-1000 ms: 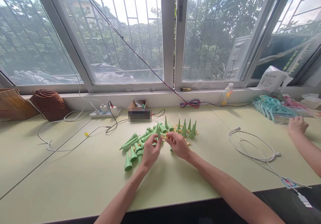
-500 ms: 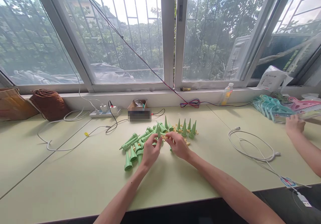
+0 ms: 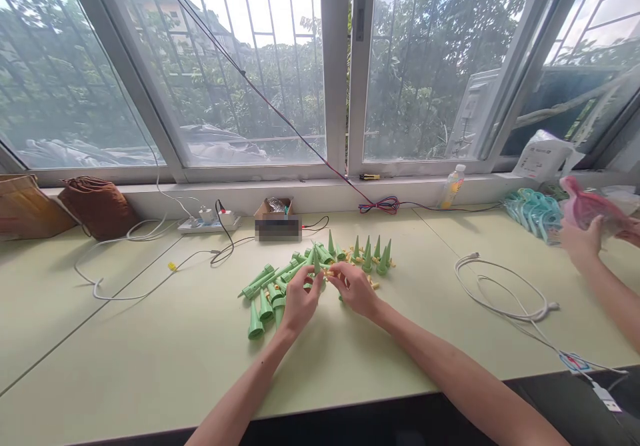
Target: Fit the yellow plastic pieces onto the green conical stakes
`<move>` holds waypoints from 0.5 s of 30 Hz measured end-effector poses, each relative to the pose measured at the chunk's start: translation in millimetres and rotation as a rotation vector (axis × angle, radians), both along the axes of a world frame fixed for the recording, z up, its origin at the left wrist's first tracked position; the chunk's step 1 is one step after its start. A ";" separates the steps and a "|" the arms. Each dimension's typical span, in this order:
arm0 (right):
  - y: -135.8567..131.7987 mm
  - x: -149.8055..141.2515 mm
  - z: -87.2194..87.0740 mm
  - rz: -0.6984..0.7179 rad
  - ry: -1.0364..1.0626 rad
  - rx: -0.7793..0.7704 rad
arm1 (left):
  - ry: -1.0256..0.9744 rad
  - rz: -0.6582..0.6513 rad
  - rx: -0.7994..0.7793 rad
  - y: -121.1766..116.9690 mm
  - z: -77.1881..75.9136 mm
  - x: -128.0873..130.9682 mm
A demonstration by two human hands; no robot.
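My left hand (image 3: pixel 301 301) is closed on a green plastic watering spike (image 3: pixel 317 263), its pointed end up. Close beside it, my right hand (image 3: pixel 357 291) pinches a small yellow plastic piece (image 3: pixel 329 273) against the spike's lower end; whether the two are joined I cannot tell. Left of my hands lies a heap of green spikes (image 3: pixel 266 307), some lying flat and some standing on their wide ends. Beyond my right hand several more spikes (image 3: pixel 383 261) stand point up, with loose yellow pieces (image 3: pixel 373 283) scattered about them.
At far right a co-worker's hands (image 3: pixel 584 243) hold a pink hanger-like item (image 3: pixel 583 206) near teal ones (image 3: pixel 535 213). A white cable (image 3: pixel 500 309) loops on the table. Behind are a bottle (image 3: pixel 452 188), a small cardboard box (image 3: pixel 275 207), a power strip (image 3: pixel 210 225) and a brown bag (image 3: pixel 100 207).
My hands stay almost still, holding the same pieces. At far right, the co-worker has lifted the pink item off the table and now holds it up in both hands.
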State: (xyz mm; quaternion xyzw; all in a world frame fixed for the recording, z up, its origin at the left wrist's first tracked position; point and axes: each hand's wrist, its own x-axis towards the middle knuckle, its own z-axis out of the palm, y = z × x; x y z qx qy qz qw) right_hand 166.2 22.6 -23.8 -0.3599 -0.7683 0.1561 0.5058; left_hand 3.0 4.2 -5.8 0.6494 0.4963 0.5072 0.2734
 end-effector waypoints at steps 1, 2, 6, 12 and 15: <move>0.1 0.0 0.5 -0.001 -0.005 0.005 | -0.001 -0.001 -0.001 -0.4 0.3 0.2; 0.1 0.0 0.9 -0.005 -0.012 0.005 | -0.002 -0.002 -0.004 -0.8 0.5 0.4; 0.0 0.4 1.5 -0.028 -0.044 -0.028 | 0.004 -0.010 -0.005 -1.6 1.0 0.6; -1.1 0.1 0.9 -0.004 0.015 -0.053 | 0.006 0.003 0.013 -0.4 1.3 0.1; -0.6 0.4 1.0 -0.004 -0.007 -0.030 | 0.013 -0.001 0.014 -0.1 1.0 -0.1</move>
